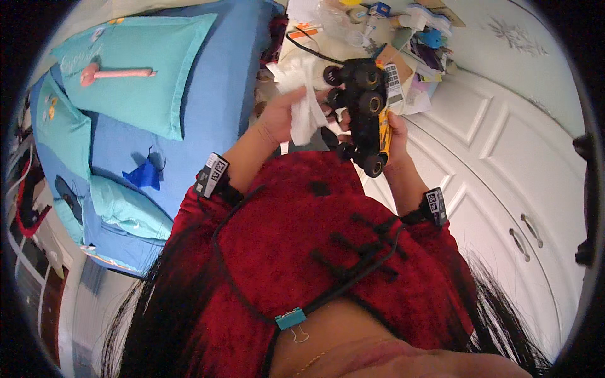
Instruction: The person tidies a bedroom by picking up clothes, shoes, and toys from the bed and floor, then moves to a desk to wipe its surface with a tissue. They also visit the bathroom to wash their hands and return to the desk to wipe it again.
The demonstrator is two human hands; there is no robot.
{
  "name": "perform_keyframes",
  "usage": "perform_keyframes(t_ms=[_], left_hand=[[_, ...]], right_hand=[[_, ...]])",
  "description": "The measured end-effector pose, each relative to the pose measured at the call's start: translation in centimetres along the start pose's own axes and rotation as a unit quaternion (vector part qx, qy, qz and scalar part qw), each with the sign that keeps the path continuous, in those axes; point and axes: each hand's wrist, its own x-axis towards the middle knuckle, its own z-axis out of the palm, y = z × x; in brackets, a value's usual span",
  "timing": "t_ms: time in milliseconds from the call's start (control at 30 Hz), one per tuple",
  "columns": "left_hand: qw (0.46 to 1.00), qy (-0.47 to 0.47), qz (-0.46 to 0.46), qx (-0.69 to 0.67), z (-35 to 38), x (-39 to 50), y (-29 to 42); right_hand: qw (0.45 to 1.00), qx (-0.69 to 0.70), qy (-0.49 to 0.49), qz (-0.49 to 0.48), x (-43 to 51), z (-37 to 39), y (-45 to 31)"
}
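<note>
My left hand (281, 115) grips a crumpled white tissue (305, 115). A toy vehicle (366, 111) with several black wheels, a black underside and a yellow body side is held in my right hand (398, 134), tilted so that its wheels face left and towards me. The tissue is close to the toy's wheels on the left; whether it touches them I cannot tell. Some fingertips show between the tissue and the toy, partly hidden by the wheels. A black cable (312, 51) runs behind the top of the toy.
Beyond my hands a cluttered table (288, 54) carries a white calculator (393, 85), papers, plastic packaging and small boxes. A bed with a blue sheet (198, 127) and a teal pillow (142, 94) lies to the left. White cabinet doors (477, 156) with metal handles stand at the right.
</note>
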Motion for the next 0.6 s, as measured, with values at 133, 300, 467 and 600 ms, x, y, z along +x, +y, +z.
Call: perform_keyframes(t_ms=[133, 300, 467, 600], left_hand=[[0.978, -0.124, 0.162, -0.047, 1.5, -2.4, 4.9], [0.946, -0.254, 0.198, -0.022, 2.0, -8.4, 9.4], [0.922, -0.267, 0.265, -0.088, 0.4, -15.9, 11.4], [0.870, -0.176, 0.444, -0.119, -3.0, -22.3, 15.1]], right_hand=[[0.992, 0.036, -0.048, 0.116, 1.3, 1.6, 3.0], [0.980, -0.085, -0.053, 0.173, 3.4, 3.8, 4.4], [0.930, -0.261, -0.057, 0.254, 7.2, 5.6, 5.0], [0.878, -0.402, -0.113, 0.234, 9.8, 6.2, 5.1]])
